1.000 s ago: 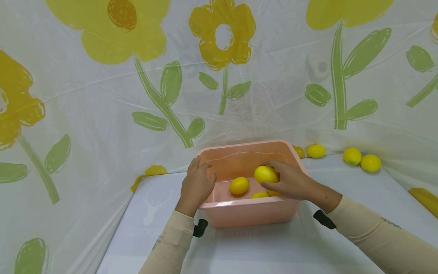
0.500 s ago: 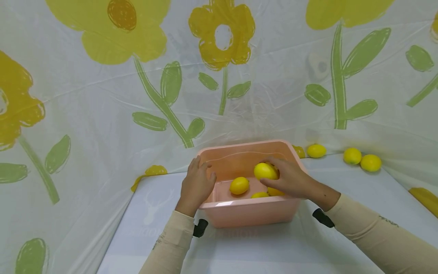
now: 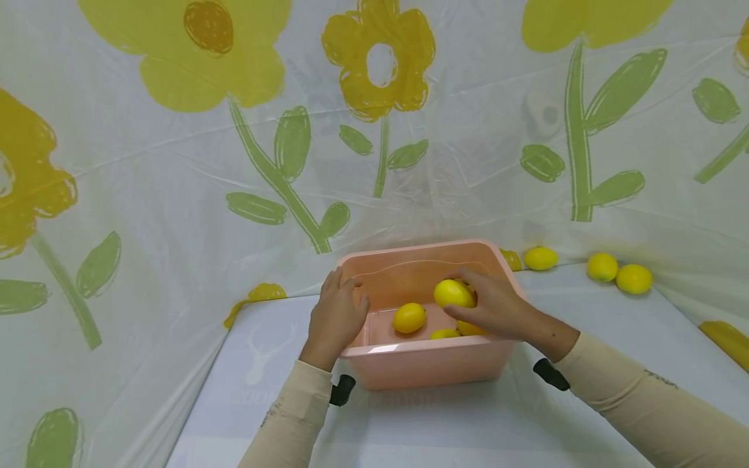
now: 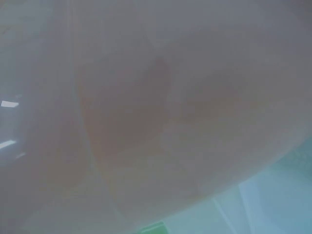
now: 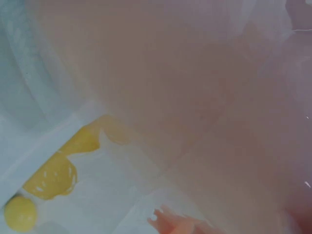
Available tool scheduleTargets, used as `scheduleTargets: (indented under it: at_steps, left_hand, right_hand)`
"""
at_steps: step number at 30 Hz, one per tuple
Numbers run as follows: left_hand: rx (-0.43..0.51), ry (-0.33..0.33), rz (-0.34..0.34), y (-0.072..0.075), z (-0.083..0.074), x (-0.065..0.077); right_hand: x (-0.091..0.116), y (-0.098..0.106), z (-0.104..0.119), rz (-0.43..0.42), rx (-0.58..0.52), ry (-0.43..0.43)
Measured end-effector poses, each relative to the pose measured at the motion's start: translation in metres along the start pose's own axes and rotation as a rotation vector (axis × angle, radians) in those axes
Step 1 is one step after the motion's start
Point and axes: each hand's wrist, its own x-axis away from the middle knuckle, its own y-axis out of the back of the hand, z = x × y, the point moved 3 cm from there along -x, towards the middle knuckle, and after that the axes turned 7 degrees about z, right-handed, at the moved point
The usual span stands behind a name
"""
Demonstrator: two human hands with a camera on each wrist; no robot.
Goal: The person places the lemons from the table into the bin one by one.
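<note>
My right hand [image 3: 494,302] holds a yellow lemon [image 3: 453,294] between thumb and fingers, inside the pink plastic basin [image 3: 427,367] and above its floor. A second lemon [image 3: 409,318] lies on the basin floor to the left. Close to the near wall, two more lemons show only in part; the front rim and my right hand cover the rest. My left hand [image 3: 336,318] grips the basin's left rim, thumb on the inner side. Both wrist views are hazy and mostly filled with blurred pink, so finger contact cannot be made out there.
Behind and right of the basin, one lemon [image 3: 541,258] sits by the back edge of the white table [image 3: 251,403]. Two lemons [image 3: 634,279] lie together farther right. A white flower-printed sheet [image 3: 468,162] hangs behind the table.
My right hand has risen slightly with its lemon and shifted a little left, uncovering more of a lemon below. My left hand and the basin stay in place.
</note>
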Motion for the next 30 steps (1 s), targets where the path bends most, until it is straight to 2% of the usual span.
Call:
scheduleTargets:
  at_steps: [9, 22, 26, 30]
  left_hand:
    - [0.002, -0.01, -0.012, -0.001, 0.002, -0.001]
    - [0.005, -0.001, -0.005, -0.002, 0.002, -0.001]
    - [0.004, -0.003, -0.006, -0.002, 0.002, -0.001]
    - [0.001, 0.002, -0.003, -0.001, 0.003, -0.001]
  right_hand:
    - [-0.006, -0.006, -0.002, 0.046, 0.06, -0.035]
    - [-0.014, -0.009, -0.006, 0.135, 0.04, -0.081]
    - [-0.017, -0.01, -0.008, 0.144, 0.028, -0.085]
    - [-0.021, -0.012, -0.01, 0.144, 0.076, -0.085]
